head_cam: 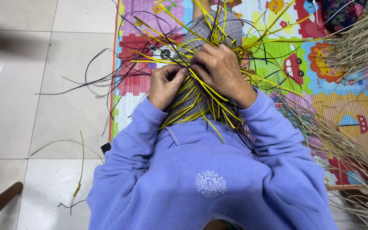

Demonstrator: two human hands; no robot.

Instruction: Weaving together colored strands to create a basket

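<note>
I see purple sleeves (150, 140) nearest the camera, arms drawn in so both hands meet over the lap, likely to keep the work steady and close. Left hand (165, 85) is curled tight, fingers pinching a bunch of yellow strips (201, 96) at their crossing point; the strips run out from under its fingertips toward the right. Right hand (222, 70) lies clamped over the top of the same crossing, fingers folded down on the strips, pressing them against the grey-clad leg (231, 27) beneath, which I judge serves as a work surface. So the strips sit between and under both hands, loose ends fanning outward on all sides. Thin black strands (103, 79) are mixed in and trail left onto the tile floor (30, 106). Farther out, a colourful play mat (346, 102) lies under everything, with a heap of dry straw (354, 47) on its right side, well apart from the hands.
</note>
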